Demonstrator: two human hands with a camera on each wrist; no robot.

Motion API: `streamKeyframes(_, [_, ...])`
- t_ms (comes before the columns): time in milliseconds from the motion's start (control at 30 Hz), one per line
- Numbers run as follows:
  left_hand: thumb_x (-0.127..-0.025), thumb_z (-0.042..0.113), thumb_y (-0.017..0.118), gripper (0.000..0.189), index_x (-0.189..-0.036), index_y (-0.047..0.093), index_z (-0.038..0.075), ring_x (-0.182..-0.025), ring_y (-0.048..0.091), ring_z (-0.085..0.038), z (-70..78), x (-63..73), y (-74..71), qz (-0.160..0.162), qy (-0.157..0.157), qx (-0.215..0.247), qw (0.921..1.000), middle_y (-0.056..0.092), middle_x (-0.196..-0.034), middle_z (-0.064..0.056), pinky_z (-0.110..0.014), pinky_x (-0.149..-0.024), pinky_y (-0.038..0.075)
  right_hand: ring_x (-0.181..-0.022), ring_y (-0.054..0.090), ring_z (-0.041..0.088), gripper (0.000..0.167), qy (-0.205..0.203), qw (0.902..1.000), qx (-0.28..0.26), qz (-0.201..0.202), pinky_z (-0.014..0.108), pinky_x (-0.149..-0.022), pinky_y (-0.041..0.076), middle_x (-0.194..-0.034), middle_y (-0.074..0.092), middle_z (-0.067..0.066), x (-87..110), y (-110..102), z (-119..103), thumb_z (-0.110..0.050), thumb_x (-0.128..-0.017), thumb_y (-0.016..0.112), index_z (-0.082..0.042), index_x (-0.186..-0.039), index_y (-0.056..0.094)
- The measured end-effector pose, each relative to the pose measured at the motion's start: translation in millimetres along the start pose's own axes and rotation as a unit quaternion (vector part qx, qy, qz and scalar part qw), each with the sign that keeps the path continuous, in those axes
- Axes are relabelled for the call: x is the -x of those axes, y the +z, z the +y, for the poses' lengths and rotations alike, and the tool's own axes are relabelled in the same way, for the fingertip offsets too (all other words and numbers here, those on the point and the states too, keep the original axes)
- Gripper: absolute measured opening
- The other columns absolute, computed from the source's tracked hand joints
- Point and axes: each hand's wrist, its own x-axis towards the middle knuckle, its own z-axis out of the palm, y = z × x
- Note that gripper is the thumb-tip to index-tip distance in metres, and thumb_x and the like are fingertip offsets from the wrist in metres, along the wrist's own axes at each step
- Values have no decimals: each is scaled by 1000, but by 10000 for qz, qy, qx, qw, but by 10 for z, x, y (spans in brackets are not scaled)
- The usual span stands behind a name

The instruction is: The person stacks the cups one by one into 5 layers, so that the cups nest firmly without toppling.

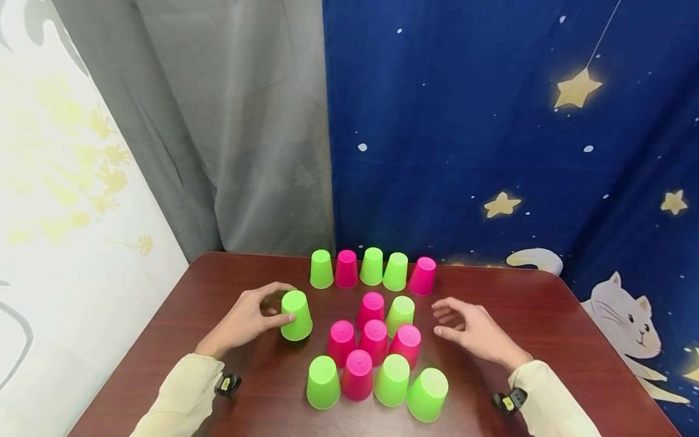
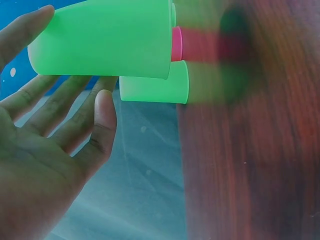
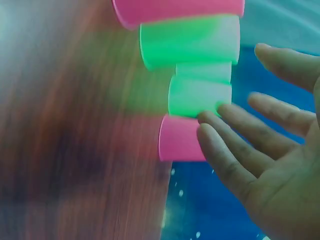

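Note:
My left hand (image 1: 253, 315) holds an upside-down green plastic cup (image 1: 296, 315) between thumb and fingers, left of the other cups. In the left wrist view this cup's rim seems raised a little off the tabletop. To the right of the cups hovers my right hand (image 1: 469, 328), fingers loosely bent and nothing in them. The cup nearest it is a pink cup (image 1: 406, 345), at the right end of three pink ones. Just behind those stand another pink cup (image 1: 371, 308) and a green cup (image 1: 400, 317). All are mouth down.
A back row of green and pink cups (image 1: 346, 269) stands near the table's far edge. Closer to me is a front row with a green cup (image 1: 323, 383), a pink cup (image 1: 357, 376) and two more green ones. Curtains (image 1: 273, 121) hang behind the brown table (image 1: 535, 328).

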Motion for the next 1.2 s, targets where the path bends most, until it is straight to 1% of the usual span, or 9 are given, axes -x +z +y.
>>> streamKeyframes(133, [-82, 37, 83, 45, -122, 64, 30, -87, 69, -8, 10, -69, -28, 44, -59, -3, 10000, 72, -106, 5, -24, -76, 56, -95, 71, 9, 31, -257, 9981, -115, -556, 25, -80, 59, -109, 75, 8, 104, 76, -134, -26, -91, 74, -14, -119, 66])
streamKeyframes(200, [-82, 36, 83, 45, -123, 64, 28, -88, 69, -9, 13, -124, -39, 42, -29, 36, 10000, 73, -107, 4, -23, -77, 57, -94, 69, 4, 31, -342, 9963, -197, -767, 25, -80, 59, -109, 75, 7, 146, 103, -194, -29, -93, 72, -15, -120, 66])
streamKeyframes(267, [-82, 36, 83, 46, -123, 65, 26, -87, 69, -12, 20, -189, -42, 43, 10, 83, 10000, 73, -107, 2, -24, -76, 57, -94, 69, 2, 31, -429, 9950, -257, -870, 25, -80, 59, -108, 75, 6, 185, 124, -240, -33, -94, 70, -15, -120, 66])
streamKeyframes(500, [-82, 34, 84, 46, -123, 65, 22, -83, 69, -17, 97, -351, -59, 47, 49, 160, 9998, 73, -107, -1, -28, -75, 58, -95, 69, 2, 26, -836, 9915, -326, -941, 26, -80, 59, -108, 75, 5, 330, 165, -348, -27, -99, 63, -12, -121, 66])
streamKeyframes(700, [-82, 35, 83, 49, -125, 64, 22, -80, 69, -12, 183, -436, -100, 76, 80, -1, 9999, 73, -109, -2, -29, -74, 58, -96, 68, 1, 28, -863, 9893, -435, -1090, 25, -80, 59, -112, 74, 5, 458, 187, -406, -30, -101, 61, -14, -123, 66])
streamKeyframes(900, [-82, 34, 83, 48, -125, 64, 21, -79, 68, -13, 249, -534, -139, 154, 124, -45, 9998, 74, -104, -3, -27, -72, 57, -95, 65, -1, 32, -918, 9906, -209, -989, 25, -78, 59, -114, 72, -1, 556, 221, -407, -35, -96, 67, -18, -124, 65])
streamKeyframes(1067, [-83, 34, 82, 46, -124, 64, 23, -79, 68, -14, 315, -625, -143, 240, 124, -108, 9996, 73, -104, -3, -26, -71, 56, -91, 63, -1, 35, -852, 9911, -287, -986, 25, -76, 58, -113, 71, -9, 605, 255, -390, -35, -91, 73, -26, -124, 64])
streamKeyframes(1133, [-84, 34, 82, 45, -124, 64, 23, -80, 68, -15, 334, -669, -132, 280, 120, -93, 9995, 73, -104, -2, -27, -72, 57, -90, 64, 0, 37, -851, 9912, -340, -957, 24, -75, 58, -112, 70, -11, 621, 267, -381, -35, -89, 76, -28, -123, 63])
streamKeyframes(1200, [-85, 33, 81, 44, -124, 64, 23, -85, 70, -16, 356, -716, -117, 314, 106, 10, 9995, 73, -106, -2, -29, -76, 59, -89, 64, 0, 40, -864, 9915, -354, -908, 23, -74, 58, -112, 70, -12, 639, 278, -368, -34, -87, 78, -29, -123, 63])
